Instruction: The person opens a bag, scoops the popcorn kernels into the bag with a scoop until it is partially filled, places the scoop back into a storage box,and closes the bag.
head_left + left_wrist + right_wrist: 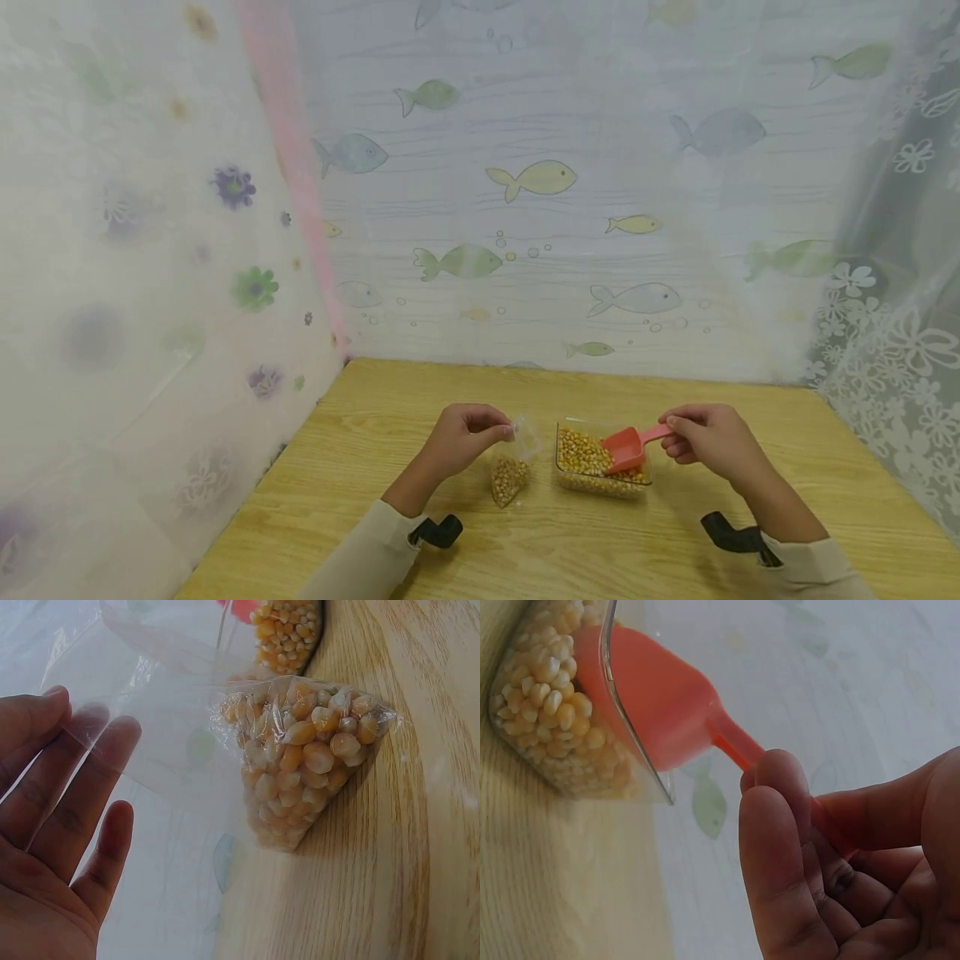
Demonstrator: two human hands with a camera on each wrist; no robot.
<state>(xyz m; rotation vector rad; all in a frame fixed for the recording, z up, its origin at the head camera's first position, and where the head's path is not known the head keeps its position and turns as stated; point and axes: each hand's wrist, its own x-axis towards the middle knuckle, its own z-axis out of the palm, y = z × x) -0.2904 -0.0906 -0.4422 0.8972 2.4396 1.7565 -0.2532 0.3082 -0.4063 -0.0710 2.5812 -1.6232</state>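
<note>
I see left hand (467, 437) pinching bag (513, 469), right hand (712, 437) gripping scoop (624, 451) in corn (580, 450): probably scooping, next needing a level lift.

Worn Items and Hands, Pair, as Seen on My Feed

Left sleeve (360, 554): pale beige, plain, long, ending at the wrist. Right sleeve (813, 567): same pale beige, matching. Left wrist fitting (438, 532): one, matt black, bent like an elbow, rounded at its free end, seated at the cuff. Right wrist fitting (731, 535): one, black, likewise bent, its narrow end at the cuff. Left hand (468, 433) and right hand (708, 437): bare. Fingers (71, 806): rounded tips; I note creases at the joints.
</note>
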